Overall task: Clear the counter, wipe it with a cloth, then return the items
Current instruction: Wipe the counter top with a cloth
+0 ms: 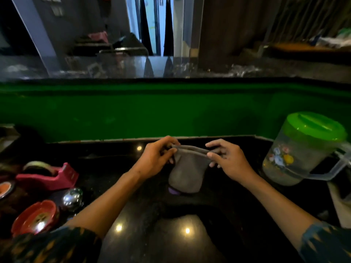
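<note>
1. While both hands work it, the cloth (187, 172) hangs folded over the dark counter (117, 186), its top edge stretched between them and its lower end at or just above the surface; can't tell if it touches.
2. Left hand (155, 158) pinches the top edge's left end, fingers curled round the fabric; right hand (227, 158) pinches the right end, thumb + forefinger on the fold. Prob. held taut like this to fold or straighten it into a wiping pad.
3. Something small and purple (173, 191) peeks out under the cloth's bottom edge; can't tell what.
4. Left of the cloth, pushed to the counter's end: a pink tape dispenser (51, 177), a shiny metal ball (73, 198), a red bowl (36, 217). Likely moved aside to free the middle for wiping.
5. Right of the cloth, well apart: a clear jug w/ green lid (302, 150), upright, handle toward the person.
6. Behind the cloth, a green wall panel (133, 111) backs the counter.
7. Judgement: clearing looks done, wiping not yet begun.
</note>
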